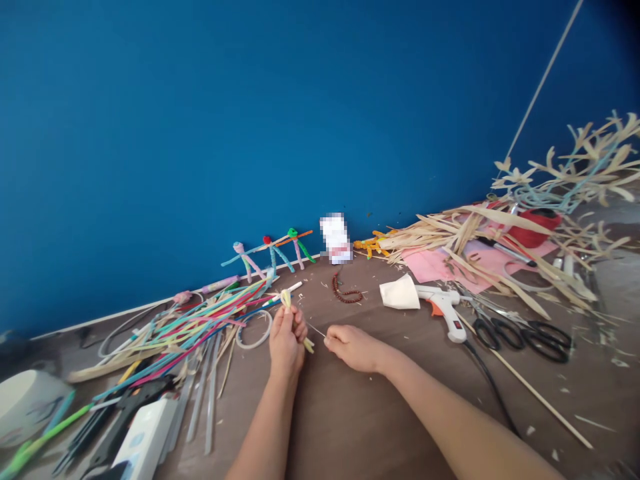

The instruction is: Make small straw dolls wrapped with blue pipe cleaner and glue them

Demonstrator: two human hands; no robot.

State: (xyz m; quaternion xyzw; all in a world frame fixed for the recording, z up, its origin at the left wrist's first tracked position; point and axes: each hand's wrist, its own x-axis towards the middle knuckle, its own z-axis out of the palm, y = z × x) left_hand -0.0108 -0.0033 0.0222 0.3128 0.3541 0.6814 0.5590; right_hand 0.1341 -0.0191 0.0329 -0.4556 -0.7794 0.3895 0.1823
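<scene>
Left hand (286,343) and right hand (353,348) working a pale strip bundle (286,299) above a brown table (350,420).
Head view: left fingers close tight on the bundle, which sits at their tips with a loose end showing low at 3 o'clock from that hand; right fingers pinch narrow on a thin pale wire (316,330) running just beside the left hand. Around the hands: colored strips (190,327) at 10 o'clock, pipe-cleaner figures (273,250) at 12 against a blue wall (300,120), bead string (347,293) at 1, glue gun (443,310) and dried leaf strips (465,233) at 2, scissors (520,337) at 3.
</scene>
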